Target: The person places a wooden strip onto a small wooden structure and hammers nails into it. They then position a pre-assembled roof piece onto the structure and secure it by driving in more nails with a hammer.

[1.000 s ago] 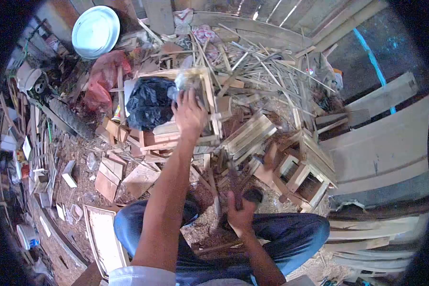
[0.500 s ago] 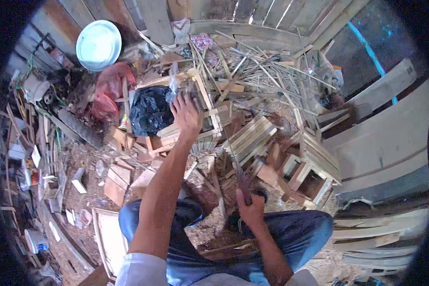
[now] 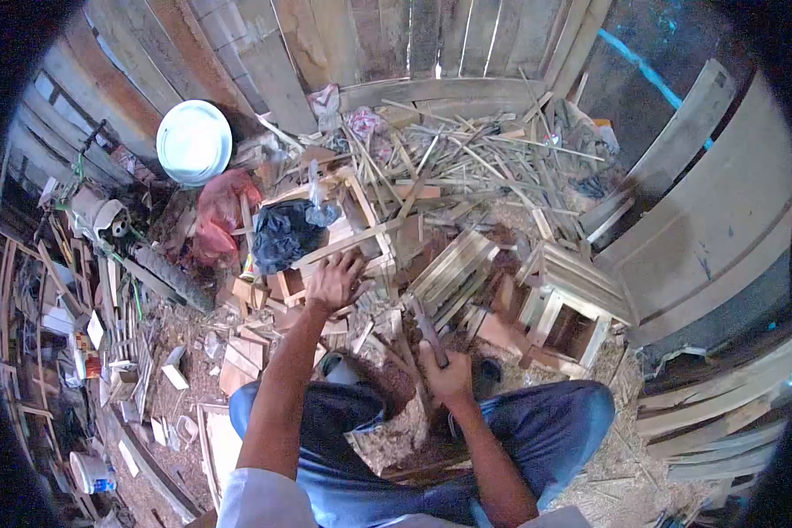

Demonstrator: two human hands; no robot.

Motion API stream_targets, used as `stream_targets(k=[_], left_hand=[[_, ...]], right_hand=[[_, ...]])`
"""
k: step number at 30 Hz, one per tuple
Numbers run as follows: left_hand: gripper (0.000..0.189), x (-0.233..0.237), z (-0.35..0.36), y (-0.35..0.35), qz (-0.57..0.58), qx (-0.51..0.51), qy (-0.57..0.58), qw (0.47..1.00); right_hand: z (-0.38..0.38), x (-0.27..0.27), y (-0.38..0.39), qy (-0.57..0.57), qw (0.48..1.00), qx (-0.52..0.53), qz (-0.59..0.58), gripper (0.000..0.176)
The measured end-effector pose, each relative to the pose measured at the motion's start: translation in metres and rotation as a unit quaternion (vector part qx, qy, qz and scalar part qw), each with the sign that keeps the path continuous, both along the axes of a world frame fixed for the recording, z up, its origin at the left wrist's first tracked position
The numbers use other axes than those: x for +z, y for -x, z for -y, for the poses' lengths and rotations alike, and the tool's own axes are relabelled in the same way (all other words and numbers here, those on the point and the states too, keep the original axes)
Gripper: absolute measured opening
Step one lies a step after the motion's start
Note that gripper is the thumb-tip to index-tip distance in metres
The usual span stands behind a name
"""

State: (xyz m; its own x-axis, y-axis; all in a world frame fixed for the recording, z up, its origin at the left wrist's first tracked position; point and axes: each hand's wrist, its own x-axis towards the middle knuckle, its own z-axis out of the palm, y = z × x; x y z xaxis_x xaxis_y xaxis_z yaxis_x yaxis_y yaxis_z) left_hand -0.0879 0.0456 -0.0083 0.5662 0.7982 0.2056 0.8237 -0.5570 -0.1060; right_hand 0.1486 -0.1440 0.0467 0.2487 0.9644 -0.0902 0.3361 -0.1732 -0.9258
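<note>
Held a tool [image 3: 429, 334] clamped in the right hand [image 3: 447, 374], just below the centre of the frame, apart from the left hand [image 3: 336, 282], fingers spread left of centre by the near edge of a wooden crate [image 3: 367, 204]; could not tell whether touching it. Saw a black plastic bag [image 3: 282, 236] in that crate, a slatted box [image 3: 583, 280] right of centre, a white basin [image 3: 194, 143] upper left.

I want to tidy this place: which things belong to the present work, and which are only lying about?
Probably the job:
handled tool in the right hand
wooden box by the left hand

Probably lying about:
round white basin
red plastic bag
</note>
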Motion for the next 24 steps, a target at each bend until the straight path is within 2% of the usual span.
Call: stream_targets(k=[1, 2, 4, 5, 6, 9, 12, 15, 17, 18, 20, 21, 23, 24], left_hand=[[0.046, 0.001, -0.003, -0.004, -0.024, -0.008, -0.013, 1.0], [0.047, 0.002, -0.008, -0.003, -0.037, 0.02, 0.083, 0.996], [0.045, 0.008, -0.016, -0.008, -0.018, 0.032, 0.068, 0.997], [0.045, 0.012, -0.022, -0.011, -0.011, 0.042, 0.075, 0.996], [0.051, 0.01, -0.026, -0.009, -0.013, 0.009, 0.004, 1.0], [0.048, 0.007, -0.02, -0.007, 0.002, 0.006, -0.014, 1.0], [0.045, -0.007, -0.013, -0.001, -0.007, -0.001, -0.039, 0.999], [0.045, -0.007, -0.005, -0.005, 0.013, -0.019, -0.072, 0.997], [0.044, -0.009, -0.001, -0.002, 0.018, -0.026, -0.087, 0.996], [0.044, -0.013, -0.002, 0.002, -0.003, -0.012, -0.043, 0.999], [0.044, -0.009, -0.001, 0.006, 0.004, -0.022, -0.045, 0.999], [0.045, -0.009, -0.001, 0.01, 0.01, -0.029, -0.046, 0.998], [0.044, -0.005, 0.008, 0.023, -0.046, -0.037, -0.046, 0.997], [0.043, -0.005, 0.011, 0.034, 0.024, -0.082, -0.072, 0.994]], right_hand=[[-0.007, -0.002, 0.0, -0.003, 1.0, 0.0, 0.002, 0.051], [-0.01, -0.004, 0.001, 0.03, 0.999, -0.006, 0.018, 0.05], [-0.017, -0.015, 0.007, 0.071, 0.997, -0.005, 0.032, 0.049], [-0.024, -0.024, 0.009, 0.059, 0.998, -0.021, -0.007, 0.05], [-0.026, -0.03, 0.01, 0.047, 0.997, -0.035, -0.046, 0.05], [-0.023, -0.03, 0.009, 0.05, 0.997, -0.05, -0.04, 0.052], [-0.015, -0.016, 0.01, 0.052, 0.995, -0.042, -0.079, 0.052], [-0.009, -0.012, 0.006, -0.004, 0.999, -0.019, -0.037, 0.051], [-0.009, 0.005, 0.001, 0.015, 0.999, -0.026, -0.045, 0.05], [-0.009, 0.008, -0.002, 0.034, 0.998, -0.025, -0.053, 0.049], [-0.01, 0.012, -0.012, 0.107, 0.993, -0.003, -0.043, 0.046], [-0.01, 0.014, -0.012, 0.104, 0.994, -0.004, -0.044, 0.046], [-0.005, 0.031, -0.011, 0.096, 0.995, -0.01, -0.002, 0.057], [0.0, 0.04, -0.012, 0.099, 0.995, -0.01, 0.0, 0.057]])
